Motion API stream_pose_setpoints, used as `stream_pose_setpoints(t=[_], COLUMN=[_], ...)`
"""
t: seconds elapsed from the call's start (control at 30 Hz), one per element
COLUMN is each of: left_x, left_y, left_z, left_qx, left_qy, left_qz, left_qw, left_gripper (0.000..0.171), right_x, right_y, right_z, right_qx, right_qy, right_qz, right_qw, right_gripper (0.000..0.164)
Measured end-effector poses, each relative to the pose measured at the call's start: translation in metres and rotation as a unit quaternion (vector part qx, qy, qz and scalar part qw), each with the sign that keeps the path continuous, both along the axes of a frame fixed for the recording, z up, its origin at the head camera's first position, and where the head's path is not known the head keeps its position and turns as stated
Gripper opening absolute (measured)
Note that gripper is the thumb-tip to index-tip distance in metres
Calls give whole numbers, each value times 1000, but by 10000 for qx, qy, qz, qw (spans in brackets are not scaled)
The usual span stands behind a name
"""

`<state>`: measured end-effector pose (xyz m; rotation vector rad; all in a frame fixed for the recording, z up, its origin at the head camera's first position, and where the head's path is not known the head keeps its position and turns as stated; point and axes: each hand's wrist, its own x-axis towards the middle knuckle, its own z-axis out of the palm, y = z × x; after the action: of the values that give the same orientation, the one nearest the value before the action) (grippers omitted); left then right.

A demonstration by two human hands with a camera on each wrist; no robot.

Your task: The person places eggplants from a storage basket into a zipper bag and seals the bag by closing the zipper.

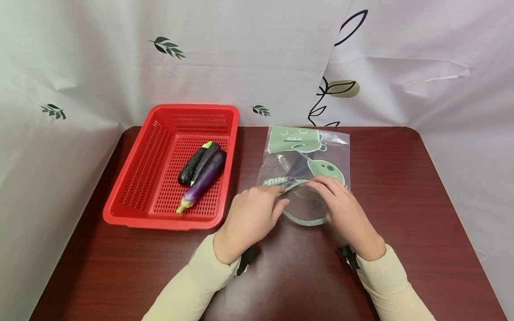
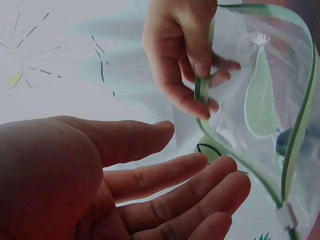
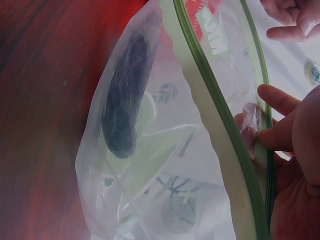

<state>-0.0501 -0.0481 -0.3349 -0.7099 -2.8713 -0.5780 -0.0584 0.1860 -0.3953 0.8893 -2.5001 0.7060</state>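
Observation:
A clear zip bag [image 1: 295,140] with green cartoon prints lies on the table, its green-edged mouth spread towards me. My right hand [image 1: 347,214] pinches one side of the zip edge [image 3: 267,115] between thumb and fingers. Close to the other side of the mouth is my left hand [image 1: 253,218]. In the left wrist view its fingers [image 2: 160,187] are loosely extended, with nothing between them and the thumb. Inside the bag, the right wrist view has a long dark vegetable [image 3: 127,100], blurred by the plastic. A white slider [image 2: 287,216] sits at one corner of the zip.
Left of the bag stands a red perforated plastic basket [image 1: 160,223]. It holds a purple eggplant [image 1: 205,178] and two dark, bumpy, cucumber-like vegetables [image 1: 190,167]. A white leaf-printed cloth [image 1: 241,58] hangs behind the reddish-brown table [image 1: 401,187].

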Motion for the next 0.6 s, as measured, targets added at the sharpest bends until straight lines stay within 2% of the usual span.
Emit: stream_pose_setpoints(t=[0.3,0.6], left_x=[-7,-12], left_y=[-15,-26], left_z=[7,12], left_qx=[5,141], left_qy=[114,-14], left_qz=[216,369], left_qw=[9997,9992], left_gripper=[27,25], right_x=[-1,0], right_y=[0,-1], right_z=[0,0], right_qx=[-96,-40], right_qy=[32,-72], right_qz=[57,28], right_qw=[9999,10000], right_gripper=[67,65])
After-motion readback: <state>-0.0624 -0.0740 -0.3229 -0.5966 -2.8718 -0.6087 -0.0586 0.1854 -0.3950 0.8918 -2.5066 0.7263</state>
